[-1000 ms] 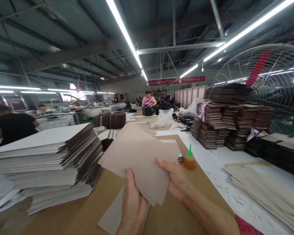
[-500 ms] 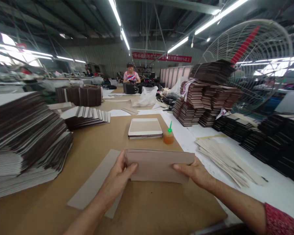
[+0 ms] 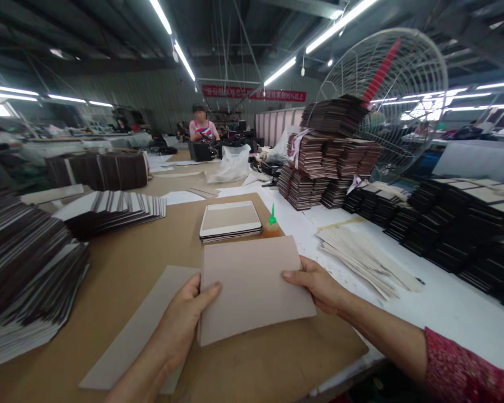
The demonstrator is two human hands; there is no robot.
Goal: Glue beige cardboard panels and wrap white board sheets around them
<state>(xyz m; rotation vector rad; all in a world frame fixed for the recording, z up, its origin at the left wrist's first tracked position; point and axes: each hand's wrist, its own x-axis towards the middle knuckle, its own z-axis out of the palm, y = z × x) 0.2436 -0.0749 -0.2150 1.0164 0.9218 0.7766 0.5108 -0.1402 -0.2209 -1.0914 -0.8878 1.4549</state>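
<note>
1. One loose board [image 3: 134,322] lies on the brown tabletop [image 3: 121,246].
2. Left hand [image 3: 182,309] pinches the left edge of the beige boards [image 3: 252,294].
3. Those boards are tilted above the tabletop; the step seems to be squaring them, calling next for even pressure.
4. Right hand [image 3: 320,284] clasps their right edge.

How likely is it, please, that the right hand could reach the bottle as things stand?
Probably not directly: the right hand grips the sheets, which partly hide the bottle; freed, it would seem close enough.
</note>
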